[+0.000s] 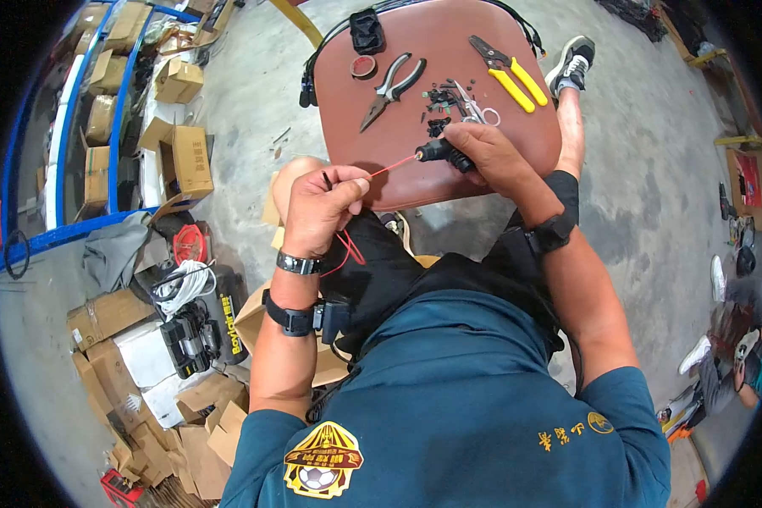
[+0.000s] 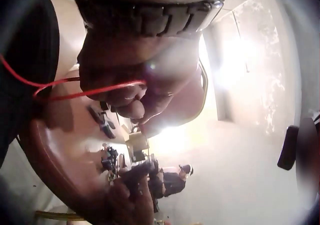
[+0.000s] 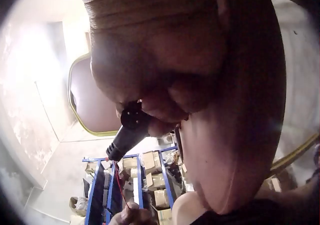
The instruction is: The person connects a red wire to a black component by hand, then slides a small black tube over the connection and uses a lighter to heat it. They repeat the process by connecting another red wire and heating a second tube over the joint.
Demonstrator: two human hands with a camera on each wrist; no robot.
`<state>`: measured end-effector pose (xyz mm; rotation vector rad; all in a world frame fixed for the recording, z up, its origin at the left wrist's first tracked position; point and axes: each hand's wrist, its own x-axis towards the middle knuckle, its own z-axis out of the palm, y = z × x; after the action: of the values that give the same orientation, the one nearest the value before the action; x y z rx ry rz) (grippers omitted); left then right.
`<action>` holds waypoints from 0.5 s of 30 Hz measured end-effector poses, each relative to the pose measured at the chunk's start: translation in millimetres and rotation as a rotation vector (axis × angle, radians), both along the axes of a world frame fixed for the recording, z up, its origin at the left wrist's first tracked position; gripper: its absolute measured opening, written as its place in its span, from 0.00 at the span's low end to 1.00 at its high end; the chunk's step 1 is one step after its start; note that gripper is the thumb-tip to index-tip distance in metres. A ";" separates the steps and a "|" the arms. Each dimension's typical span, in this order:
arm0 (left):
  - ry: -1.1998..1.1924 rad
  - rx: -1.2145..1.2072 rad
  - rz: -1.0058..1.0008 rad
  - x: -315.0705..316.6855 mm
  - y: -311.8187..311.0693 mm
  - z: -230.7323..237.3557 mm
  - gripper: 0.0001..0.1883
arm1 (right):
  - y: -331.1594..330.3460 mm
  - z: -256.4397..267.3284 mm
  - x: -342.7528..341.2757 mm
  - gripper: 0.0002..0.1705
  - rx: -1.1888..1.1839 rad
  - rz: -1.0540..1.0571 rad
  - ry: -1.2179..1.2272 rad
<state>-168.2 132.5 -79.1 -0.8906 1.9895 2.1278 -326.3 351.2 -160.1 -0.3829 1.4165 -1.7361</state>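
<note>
My left hand [image 1: 323,203] pinches a thin red wire [image 1: 393,165] over the near left edge of a brown chair seat [image 1: 347,140]. The wire's slack hangs in a loop below that hand, and a short black end sticks up between its fingers. My right hand [image 1: 493,154] grips a black plug connector [image 1: 434,151] above the seat's near edge. The wire runs taut from the left fingertips to the connector's narrow end. In the right wrist view the connector [image 3: 127,140] shows a round face with small metal pins, and its ribbed tail points down toward the left hand [image 3: 131,216].
On the seat lie grey-handled pliers [image 1: 389,91], yellow-handled wire strippers [image 1: 510,74], scissors [image 1: 474,108], small black parts [image 1: 440,100], a round red tin [image 1: 363,67] and a black item [image 1: 367,32]. Blue shelving [image 1: 120,102] with cardboard boxes [image 1: 186,161] stands left.
</note>
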 end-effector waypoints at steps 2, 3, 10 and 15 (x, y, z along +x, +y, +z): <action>-0.003 0.045 0.015 7.2 -13.0 5.3 0.05 | 1.3 -6.8 -2.3 0.21 0.024 -0.002 -0.034; 0.021 -0.043 0.044 10.3 -14.9 7.2 0.05 | 1.2 -7.3 -3.6 0.20 0.035 -0.002 -0.051; 0.060 -0.088 0.095 39.3 -52.9 14.6 0.05 | 1.7 -6.5 -1.9 0.20 0.005 -0.018 -0.007; 0.121 -0.035 0.333 61.6 -84.1 18.0 0.06 | 4.8 -17.1 -4.8 0.22 -0.071 -0.089 -0.091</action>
<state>-106.6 48.4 -61.2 -1.2006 2.0633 2.3759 -331.1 356.0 -177.2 -0.2797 1.3274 -1.8558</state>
